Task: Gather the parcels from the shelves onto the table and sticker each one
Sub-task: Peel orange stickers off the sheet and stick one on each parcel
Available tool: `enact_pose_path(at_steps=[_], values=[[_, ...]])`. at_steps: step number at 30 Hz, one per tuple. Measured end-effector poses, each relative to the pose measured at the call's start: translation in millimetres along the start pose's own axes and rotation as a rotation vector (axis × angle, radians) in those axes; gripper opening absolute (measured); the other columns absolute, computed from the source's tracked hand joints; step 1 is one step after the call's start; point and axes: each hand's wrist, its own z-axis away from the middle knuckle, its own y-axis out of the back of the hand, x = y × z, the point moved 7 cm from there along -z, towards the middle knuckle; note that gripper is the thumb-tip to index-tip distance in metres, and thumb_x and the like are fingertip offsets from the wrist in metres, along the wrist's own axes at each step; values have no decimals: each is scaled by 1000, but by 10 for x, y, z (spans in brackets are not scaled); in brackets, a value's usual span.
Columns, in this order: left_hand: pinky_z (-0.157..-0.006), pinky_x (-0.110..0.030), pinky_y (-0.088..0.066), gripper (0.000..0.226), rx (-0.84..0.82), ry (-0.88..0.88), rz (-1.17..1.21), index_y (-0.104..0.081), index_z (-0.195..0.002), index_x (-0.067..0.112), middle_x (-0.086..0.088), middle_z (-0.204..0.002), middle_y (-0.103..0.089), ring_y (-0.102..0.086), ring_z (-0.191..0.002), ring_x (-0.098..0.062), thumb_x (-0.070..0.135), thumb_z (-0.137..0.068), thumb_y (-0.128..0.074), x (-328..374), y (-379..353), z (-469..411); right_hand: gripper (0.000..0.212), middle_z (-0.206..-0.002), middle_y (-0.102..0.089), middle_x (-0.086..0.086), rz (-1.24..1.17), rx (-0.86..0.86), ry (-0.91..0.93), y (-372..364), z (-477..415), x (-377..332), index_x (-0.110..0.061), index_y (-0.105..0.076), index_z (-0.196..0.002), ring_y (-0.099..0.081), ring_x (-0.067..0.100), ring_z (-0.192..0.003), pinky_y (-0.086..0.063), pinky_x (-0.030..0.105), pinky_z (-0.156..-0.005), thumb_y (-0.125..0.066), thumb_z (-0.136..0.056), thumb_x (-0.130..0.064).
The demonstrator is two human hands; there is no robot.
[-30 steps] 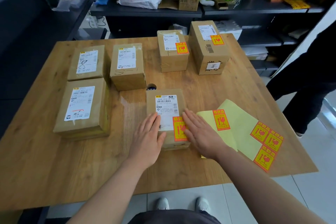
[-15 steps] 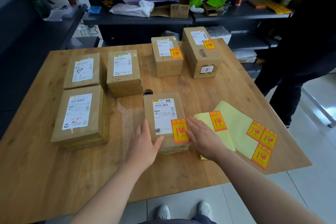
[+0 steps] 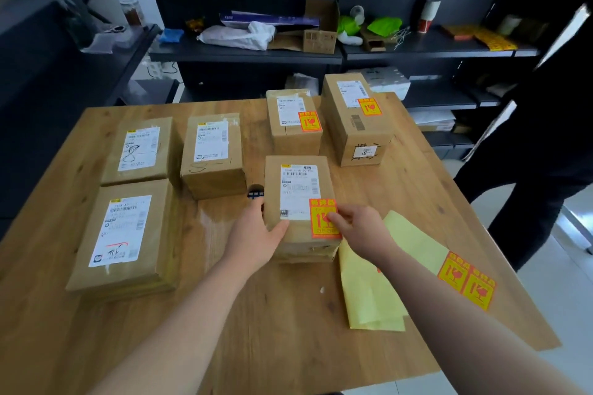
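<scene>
Parcel (image 3: 298, 189): left hand (image 3: 256, 237) grips its near-left edge; right hand (image 3: 362, 228), grasping nothing, fingertips pressing sticker (image 3: 319, 232), best smoothed outward to corners.

A parcel packing or stock room: labelled cardboard parcels (image 3: 211, 154) cover the wooden desk (image 3: 288, 324) beyond the hands, and dark shelves (image 3: 247, 53) behind hold packing clutter.
</scene>
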Motion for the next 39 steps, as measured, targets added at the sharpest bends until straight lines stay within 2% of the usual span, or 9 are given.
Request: enact_pose_path(at_steps=[7,16,18,21,25,29,32,35,39], values=[[-68,-19,-39,43,-28,49,-25,-52,-121,13,2,-114,-63,-55,-90,-12,29,-84,-68,182,-187,-676,27,-91,-69,-4,98,-56,-8,240,-697,59,-21,-67,-113,-61,11,-78,-43,21,-62,-52,-95,-34],[-77,-26,-47,49,-44,106,-80,-52,-124,14,2,-115,-63,-59,-99,-16,32,-81,-70,54,-394,-974,26,-90,-68,-6,130,-141,-41,100,-1056,246,-21,-66,-112,-62,10,-78,-51,25,-67,-54,-95,-34],[-85,-30,-50,55,-50,109,-94,-49,-128,14,2,-119,-62,-59,-104,-17,34,-81,-70,48,-396,-978,30,-97,-69,-5,127,-148,-42,96,-1056,242,-21,-63,-118,-63,9,-82,-54,25,-71,-54,-94,-36],[-90,-35,-50,52,-54,88,-131,-50,-126,15,0,-118,-61,-57,-108,-19,37,-82,-68,81,-348,-967,36,-114,-64,-2,232,-101,11,181,-1035,147,-22,-57,-126,-61,13,-95,-49,23,-73,-54,-94,-37],[-106,-35,-36,66,-16,33,-261,-33,-143,8,-7,-141,-45,-41,-130,-25,39,-90,-57,191,-119,-937,40,-128,-58,2,344,0,157,297,-1040,-135,-18,-52,-131,-53,19,-115,-47,32,-88,-54,-94,-35],[-103,-34,-36,62,70,-2,-370,-34,-141,8,-8,-141,-45,-41,-128,-25,40,-92,-54,170,305,-888,53,-147,-43,1,423,-6,278,148,-1130,-503,-15,-41,-142,-40,19,-133,-37,30,-103,-49,-95,-39],[-102,-35,-38,60,108,28,-476,-39,-136,9,-8,-137,-48,-43,-126,-25,43,-90,-56,-34,668,-894,51,-144,-45,5,428,-35,328,-88,-1166,-859,-11,-44,-137,-41,21,-132,-38,32,-101,-49,-95,-39],[-99,-36,-41,58,111,66,-594,-43,-130,11,-7,-130,-53,-46,-121,-26,47,-87,-58,-295,990,-963,45,-132,-53,8,441,-79,333,-396,-1204,-1186,-7,-49,-127,-49,26,-121,-42,35,-97,-51,-94,-38],[-99,-37,-40,59,46,57,-708,-44,-127,13,-6,-129,-52,-44,-121,-26,49,-84,-61,-594,1213,-1149,44,-133,-53,7,408,-134,295,-767,-1292,-1455,-10,-47,-129,-51,27,-118,-46,37,-92,-53,-94,-37]])
